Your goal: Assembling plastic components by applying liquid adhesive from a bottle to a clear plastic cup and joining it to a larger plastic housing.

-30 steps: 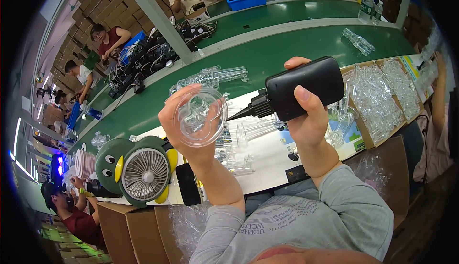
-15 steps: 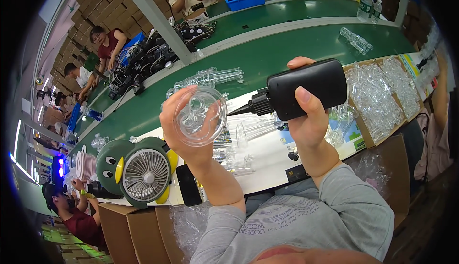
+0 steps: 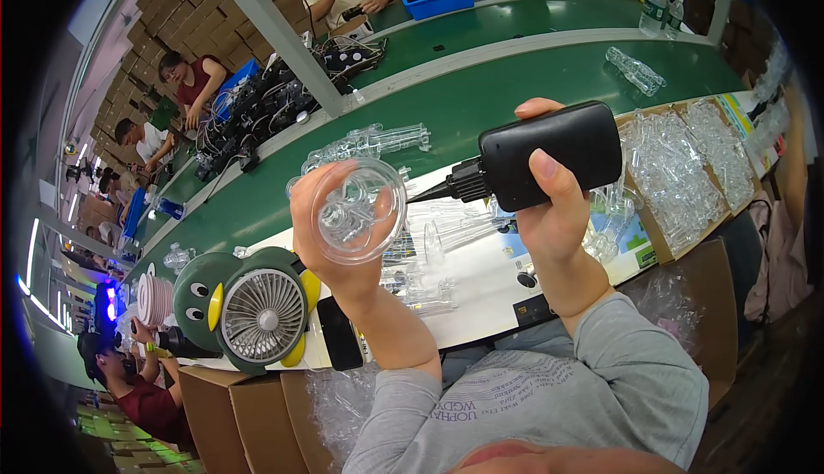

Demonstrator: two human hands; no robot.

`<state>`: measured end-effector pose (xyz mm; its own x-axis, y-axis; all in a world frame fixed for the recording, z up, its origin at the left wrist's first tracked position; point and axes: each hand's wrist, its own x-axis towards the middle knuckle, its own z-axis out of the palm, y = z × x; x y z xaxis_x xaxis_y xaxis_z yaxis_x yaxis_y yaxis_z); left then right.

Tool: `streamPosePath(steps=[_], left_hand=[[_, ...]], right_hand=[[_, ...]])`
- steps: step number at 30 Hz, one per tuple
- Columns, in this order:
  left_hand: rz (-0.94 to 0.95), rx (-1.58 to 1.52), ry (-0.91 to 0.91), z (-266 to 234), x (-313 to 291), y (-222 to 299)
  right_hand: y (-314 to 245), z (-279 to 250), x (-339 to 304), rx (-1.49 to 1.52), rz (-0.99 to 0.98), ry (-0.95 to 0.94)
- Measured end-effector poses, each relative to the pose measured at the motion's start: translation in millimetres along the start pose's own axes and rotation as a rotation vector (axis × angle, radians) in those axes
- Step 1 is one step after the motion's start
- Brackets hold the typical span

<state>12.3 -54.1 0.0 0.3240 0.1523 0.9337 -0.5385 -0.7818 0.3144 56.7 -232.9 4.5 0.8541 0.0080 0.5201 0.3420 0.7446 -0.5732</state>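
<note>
A worker's left hand (image 3: 343,275) curls around a clear, round-rimmed plastic piece (image 3: 359,212), held above the white work surface (image 3: 476,302), while the right hand (image 3: 554,216) grips a black squeeze bottle (image 3: 562,135), thumb against its side. The bottle's pointed nozzle (image 3: 438,191) sits at the piece's rim; whether they touch cannot be told. A penguin-shaped fan (image 3: 262,312) stands to the left.
</note>
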Motion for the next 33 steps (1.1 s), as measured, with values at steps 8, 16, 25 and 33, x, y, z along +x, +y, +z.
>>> streamPosePath(steps=[8, 16, 25, 33], left_hand=[[-0.015, -0.128, 0.076, 2.2, -0.9, 0.7], [0.024, -0.054, 0.025, 0.3, 0.1, -1.9], [-0.041, 0.016, -0.062, -3.1, -3.0, 0.9], [-0.041, -0.08, 0.074, 4.7, -7.3, -1.4]], right_hand=[[-1.7, -0.2, 1.0, 0.02, 0.025, 0.008], [-1.5, -2.6, 2.6, 0.033, 0.031, -0.001], [-1.5, -2.2, 3.4, 0.028, 0.028, 0.022], [-1.3, -2.1, 3.5, 0.062, 0.036, -0.004]])
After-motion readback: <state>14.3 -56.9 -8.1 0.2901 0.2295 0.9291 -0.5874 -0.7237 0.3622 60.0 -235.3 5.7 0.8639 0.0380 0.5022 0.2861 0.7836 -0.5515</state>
